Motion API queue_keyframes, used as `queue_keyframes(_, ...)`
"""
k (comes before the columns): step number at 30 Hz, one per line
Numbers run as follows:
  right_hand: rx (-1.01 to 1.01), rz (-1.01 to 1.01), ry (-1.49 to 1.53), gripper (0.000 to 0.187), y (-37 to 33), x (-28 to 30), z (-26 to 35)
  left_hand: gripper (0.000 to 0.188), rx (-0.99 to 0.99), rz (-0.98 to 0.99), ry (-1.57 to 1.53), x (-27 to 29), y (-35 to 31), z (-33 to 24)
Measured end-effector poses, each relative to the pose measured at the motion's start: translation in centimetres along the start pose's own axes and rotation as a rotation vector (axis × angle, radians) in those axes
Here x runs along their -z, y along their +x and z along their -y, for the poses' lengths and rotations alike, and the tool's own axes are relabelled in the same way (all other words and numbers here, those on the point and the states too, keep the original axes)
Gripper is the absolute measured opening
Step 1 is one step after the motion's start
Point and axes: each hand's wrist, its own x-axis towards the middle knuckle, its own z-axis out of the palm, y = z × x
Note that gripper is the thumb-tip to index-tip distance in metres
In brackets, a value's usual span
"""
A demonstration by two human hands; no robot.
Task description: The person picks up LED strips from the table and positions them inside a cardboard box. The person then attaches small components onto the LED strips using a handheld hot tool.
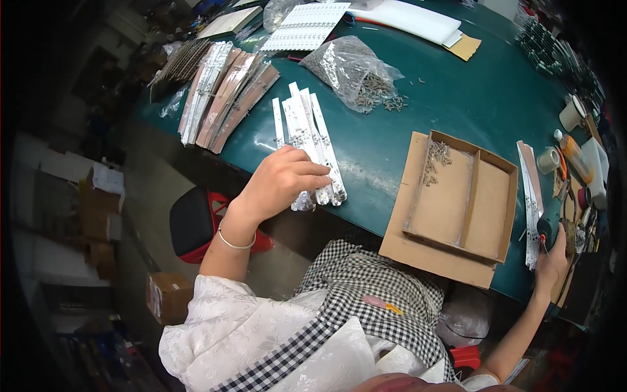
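Observation:
My left hand [284, 179] is bent over the near part of a loose bundle of white circuit board strips [300, 121], its fingers closed across them. The strips fan out on the green table, and their near ends lie by its front edge. The thumb is hidden under the hand. Far to the right, my right hand [554, 258] grips a dark green hand-held power tool [550, 219]. Beside the tool lies another stack of white strips [530, 196].
A shallow cardboard box [508, 215] with a divider holds small screws [436, 160]. Farther back sits a clear bag of screws [353, 65], some spilled. Wood-coloured and white strip stacks [225, 91] stand back left. Tape rolls [548, 160] and a bottle [578, 157] crowd the right.

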Motion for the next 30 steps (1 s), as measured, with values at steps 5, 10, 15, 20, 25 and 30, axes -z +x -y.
queue_keyframes(5,0.033,0.083,-0.049,0.059,0.1,1.1,0.5,0.021,0.060,0.059,-0.063,-0.8,-0.4,1.1)
queue_keyframes(10,0.001,0.028,-0.030,0.058,0.4,1.4,0.3,0.027,0.125,0.124,-0.102,-0.5,-0.9,0.6)
queue_keyframes(15,-0.112,-0.109,-0.058,0.056,-1.2,2.4,-2.7,0.032,0.144,0.156,-0.069,0.0,-0.4,0.1)
queue_keyframes(20,-0.338,-0.092,0.914,0.061,-5.5,6.0,5.0,0.034,0.128,0.024,-0.111,0.6,1.9,-3.4)
queue_keyframes(25,-0.383,0.109,1.278,0.074,-9.2,6.5,13.8,0.023,0.042,-0.229,-0.347,-4.4,7.8,-7.4)
queue_keyframes(30,-0.480,0.175,1.292,0.072,-11.8,5.7,17.5,0.013,0.067,-0.178,-0.205,-10.0,13.4,-8.7)
